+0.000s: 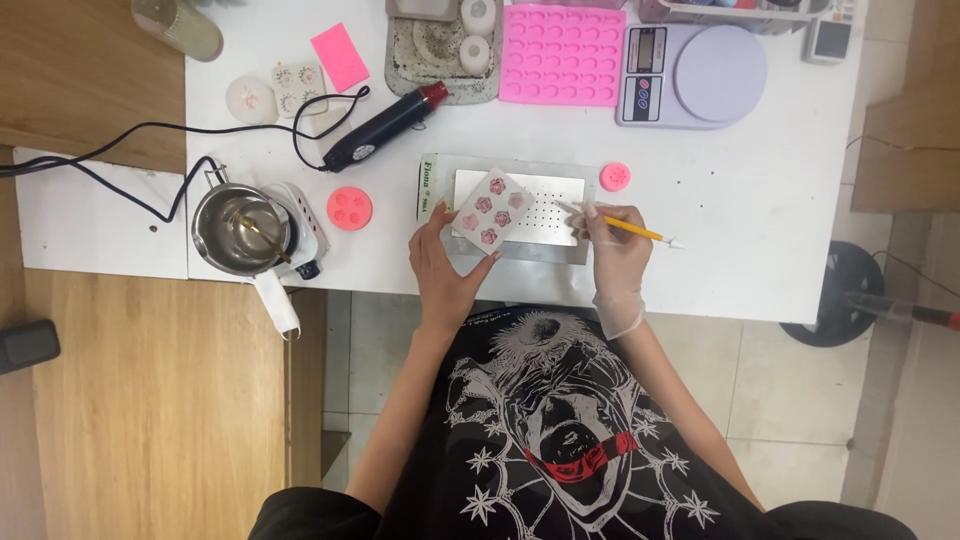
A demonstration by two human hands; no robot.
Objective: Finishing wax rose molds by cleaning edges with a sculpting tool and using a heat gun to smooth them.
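My left hand (447, 268) holds a small white mould tray (490, 210) with several pink flower shapes in it, tilted above a grey metal plate (545, 205) on the white table (760, 240). In a clear glove, my right hand (615, 248) grips a thin yellow stick tool (640, 232) with a white tip, its other end pointing toward the tray.
A metal pot (240, 228) sits on a small heater at the left. Beside it lie a round pink mould (349, 208) and a black heat gun (385, 126) with its cord. At the back are a pink silicone mould sheet (562, 54), a scale (692, 74) and a small pink disc (615, 176).
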